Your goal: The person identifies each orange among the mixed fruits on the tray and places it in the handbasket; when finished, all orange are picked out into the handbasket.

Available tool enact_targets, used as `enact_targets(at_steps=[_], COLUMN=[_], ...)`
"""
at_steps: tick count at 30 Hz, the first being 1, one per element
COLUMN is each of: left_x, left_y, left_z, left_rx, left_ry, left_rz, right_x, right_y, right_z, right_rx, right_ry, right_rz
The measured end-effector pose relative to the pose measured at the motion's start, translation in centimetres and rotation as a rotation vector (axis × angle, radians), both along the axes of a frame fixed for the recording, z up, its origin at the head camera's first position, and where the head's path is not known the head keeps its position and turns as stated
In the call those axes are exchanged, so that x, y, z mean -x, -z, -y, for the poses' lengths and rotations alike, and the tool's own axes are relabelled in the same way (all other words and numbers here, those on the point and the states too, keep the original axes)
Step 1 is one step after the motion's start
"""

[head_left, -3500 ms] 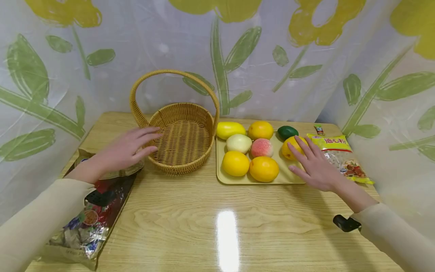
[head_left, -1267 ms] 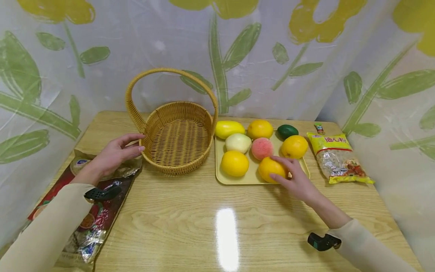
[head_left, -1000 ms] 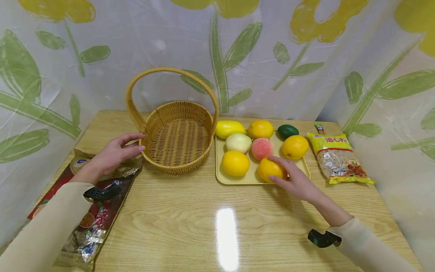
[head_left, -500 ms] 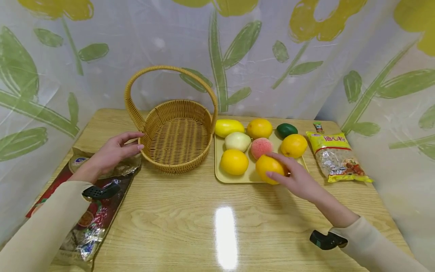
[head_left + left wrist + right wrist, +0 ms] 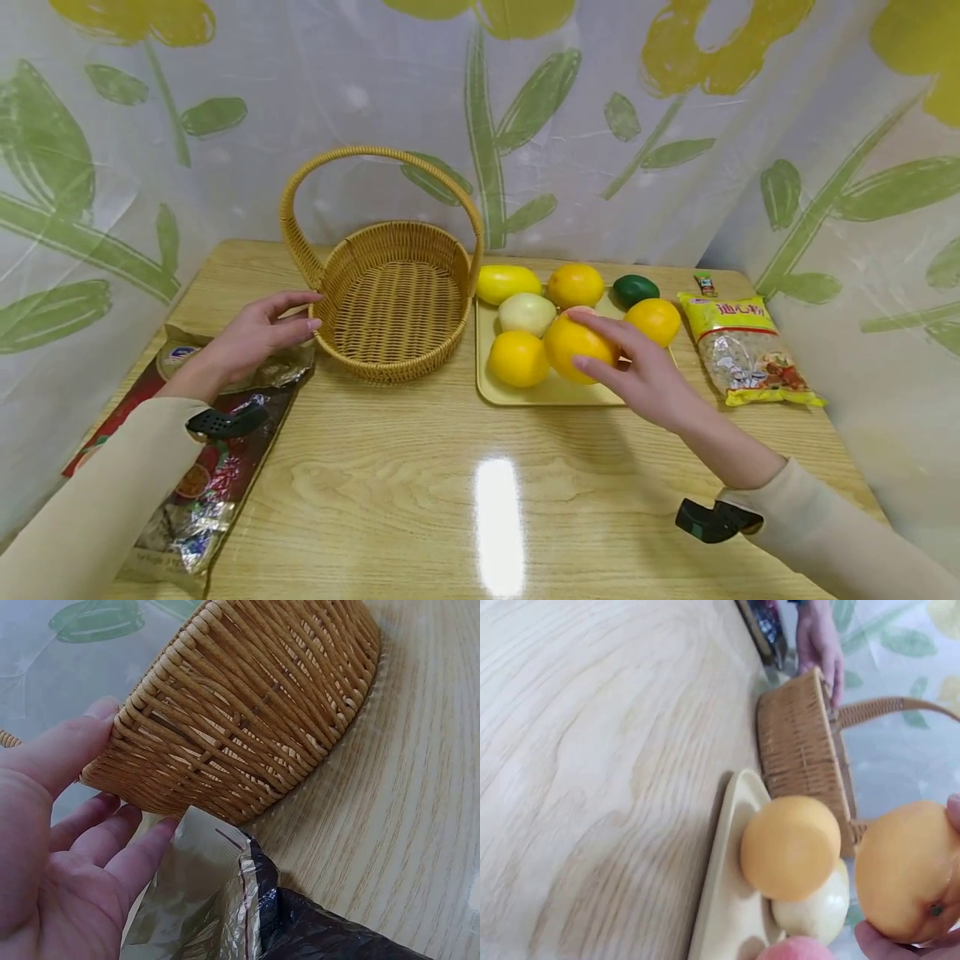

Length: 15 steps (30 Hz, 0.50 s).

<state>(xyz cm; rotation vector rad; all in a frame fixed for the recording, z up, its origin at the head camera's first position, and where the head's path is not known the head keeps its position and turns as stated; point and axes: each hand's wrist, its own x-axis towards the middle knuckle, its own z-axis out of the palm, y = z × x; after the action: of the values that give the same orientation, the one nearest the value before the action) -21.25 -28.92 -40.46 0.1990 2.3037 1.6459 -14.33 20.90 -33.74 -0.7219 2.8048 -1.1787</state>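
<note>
I record one change since half a second ago: the right hand (image 5: 647, 375) has raised an orange (image 5: 566, 346) from the front of the tray (image 5: 551, 395) and shifted it slightly toward the basket (image 5: 401, 368). In my judgement the pick-up is complete, the hand bearing the full weight. That hand is clamped on the orange, thumb opposed to fingers; the fruit hangs above the tray, apart from it, and hides most of the peach (image 5: 795, 950) in the head view. The left hand (image 5: 251, 337) touches the basket's left rim, thumb and fingertips apart; whether it grips, I cannot tell. The table (image 5: 375, 483) is pale wood-grain with a bright strip of glare. On it I find a dark foil bag (image 5: 217, 467) under the left arm and a yellow-ended bag (image 5: 742, 350) right of the tray. A floral curtain (image 5: 592, 125) encloses the table behind and at both sides.
</note>
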Motion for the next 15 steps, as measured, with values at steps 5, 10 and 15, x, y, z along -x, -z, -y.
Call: enact_targets(at_steps=[5, 10, 15], left_x=[0.0, -0.1, 0.0], left_y=[0.2, 0.2, 0.2], left_z=[0.0, 0.1, 0.0], left_rx=[0.002, -0.003, 0.007], left_ry=[0.005, 0.004, 0.001], left_rz=[-0.002, 0.000, -0.005], right_x=[0.5, 1.7, 3.9], right_y=[-0.7, -1.4, -1.6], right_z=[1.7, 4.4, 7.8], right_rx=[0.074, 0.082, 0.060], right_ry=[0.016, -0.053, -0.109], right_rz=[0.151, 0.167, 0.154])
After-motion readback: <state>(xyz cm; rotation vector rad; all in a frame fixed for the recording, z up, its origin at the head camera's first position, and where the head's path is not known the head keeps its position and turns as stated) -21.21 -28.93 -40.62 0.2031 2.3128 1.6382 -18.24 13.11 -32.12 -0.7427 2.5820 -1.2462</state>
